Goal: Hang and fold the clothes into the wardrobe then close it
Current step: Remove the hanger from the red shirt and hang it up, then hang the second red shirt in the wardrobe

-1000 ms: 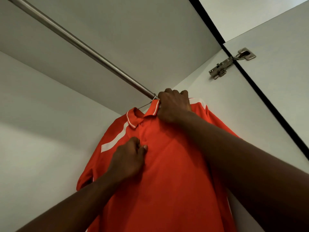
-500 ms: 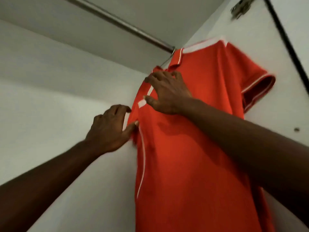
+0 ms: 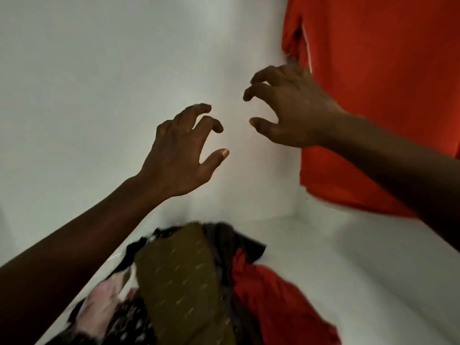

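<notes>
While both hands are hovering inside the wardrobe [image 3: 99,83], the left hand [image 3: 179,150] is holding its fingers loosely curled and spread, gripping nothing, and the right hand [image 3: 291,108] is doing likewise just across from it. The orange shirt [image 3: 373,95] is hanging directly behind the right hand (contact cannot be told). Below both hands, loose clothes are lying on the white shelf [image 3: 361,270]: an olive patterned garment [image 3: 179,277] under the left, a red garment [image 3: 273,290] beside it.
</notes>
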{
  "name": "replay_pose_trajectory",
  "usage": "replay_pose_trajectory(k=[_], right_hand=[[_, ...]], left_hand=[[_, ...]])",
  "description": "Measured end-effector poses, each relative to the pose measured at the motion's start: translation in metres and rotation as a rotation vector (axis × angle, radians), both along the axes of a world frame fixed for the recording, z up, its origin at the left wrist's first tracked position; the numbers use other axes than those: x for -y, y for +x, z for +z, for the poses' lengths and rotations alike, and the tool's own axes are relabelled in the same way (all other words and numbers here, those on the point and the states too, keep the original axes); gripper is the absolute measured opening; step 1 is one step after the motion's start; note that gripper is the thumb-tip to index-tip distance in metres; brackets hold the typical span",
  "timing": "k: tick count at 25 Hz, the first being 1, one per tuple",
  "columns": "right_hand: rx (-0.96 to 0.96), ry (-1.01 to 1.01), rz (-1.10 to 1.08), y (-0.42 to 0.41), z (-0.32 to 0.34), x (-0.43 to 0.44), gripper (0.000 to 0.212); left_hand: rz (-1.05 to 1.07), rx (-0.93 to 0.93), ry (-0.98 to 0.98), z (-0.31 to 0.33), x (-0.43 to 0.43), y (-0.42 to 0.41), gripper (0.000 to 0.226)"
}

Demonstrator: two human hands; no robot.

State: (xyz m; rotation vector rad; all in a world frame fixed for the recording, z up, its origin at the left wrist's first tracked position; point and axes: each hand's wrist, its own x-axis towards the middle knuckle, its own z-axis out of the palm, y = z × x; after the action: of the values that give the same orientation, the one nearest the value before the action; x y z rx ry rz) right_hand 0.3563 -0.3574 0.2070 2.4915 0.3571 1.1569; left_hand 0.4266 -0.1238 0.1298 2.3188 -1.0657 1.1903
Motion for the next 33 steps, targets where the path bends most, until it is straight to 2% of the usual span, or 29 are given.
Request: replay_pose_trajectory(k=[2, 5, 10, 12, 13, 15, 17, 19, 20, 23, 25, 26, 28, 30, 31, 33], right_hand=[[-0.138, 0.112, 0.045, -0.002, -0.046, -0.023, 0.051], [-0.348, 0.409, 0.181, -0.008, -0.114, -0.053, 0.046], [-0.657, 0.899, 0.286, -0.023, -0.209, -0.097, 0.012], [-0.854, 1.034, 0.275, -0.03, -0.243, -0.118, 0.032], [-0.912, 1.016, 0.242, -0.033, -0.259, -0.127, 0.047], [-0.821, 0.854, 0.124, -0.038, -0.289, -0.141, 0.063], [-0.637, 0.843, 0.141, -0.041, -0.305, -0.151, 0.052], [-0.495, 0.982, 0.273, -0.038, -0.316, -0.15, 0.024], [-0.454, 1.054, 0.314, -0.036, -0.321, -0.147, 0.016], [-0.333, 1.345, 0.421, -0.035, -0.335, -0.138, 0.02], [-0.257, 1.606, 0.472, -0.038, -0.331, -0.131, 0.024], [-0.208, 1.667, 0.466, -0.039, -0.329, -0.122, 0.022], [-0.115, 1.632, 0.387, -0.041, -0.326, -0.1, 0.016], [-0.101, 1.47, 0.243, -0.041, -0.33, -0.071, 0.009], [-0.166, 1.349, 0.131, -0.042, -0.333, -0.056, 0.02], [-0.388, 1.079, -0.134, -0.041, -0.338, -0.03, 0.057]], left_hand=[[-0.057, -0.143, -0.036, -0.036, -0.032, -0.011, 0.044], [-0.122, -0.36, -0.129, -0.086, -0.071, -0.026, 0.04], [-0.171, -0.713, -0.335, -0.16, -0.114, -0.051, 0.031], [-0.137, -0.83, -0.38, -0.19, -0.127, -0.063, 0.031], [-0.119, -0.877, -0.41, -0.205, -0.131, -0.068, 0.032], [-0.077, -0.914, -0.446, -0.233, -0.137, -0.078, 0.036], [0.015, -0.881, -0.454, -0.256, -0.141, -0.085, 0.045], [0.114, -0.847, -0.489, -0.271, -0.142, -0.09, 0.049], [0.158, -0.826, -0.503, -0.275, -0.142, -0.092, 0.047], [0.252, -0.764, -0.491, -0.28, -0.142, -0.093, 0.037], [0.284, -0.774, -0.479, -0.279, -0.144, -0.093, 0.035], [0.308, -0.788, -0.465, -0.277, -0.144, -0.094, 0.034], [0.378, -0.818, -0.441, -0.273, -0.141, -0.098, 0.036], [0.435, -0.851, -0.466, -0.263, -0.128, -0.11, 0.045], [0.437, -0.852, -0.478, -0.257, -0.116, -0.119, 0.054], [0.386, -0.772, -0.462, -0.245, -0.088, -0.137, 0.067]])
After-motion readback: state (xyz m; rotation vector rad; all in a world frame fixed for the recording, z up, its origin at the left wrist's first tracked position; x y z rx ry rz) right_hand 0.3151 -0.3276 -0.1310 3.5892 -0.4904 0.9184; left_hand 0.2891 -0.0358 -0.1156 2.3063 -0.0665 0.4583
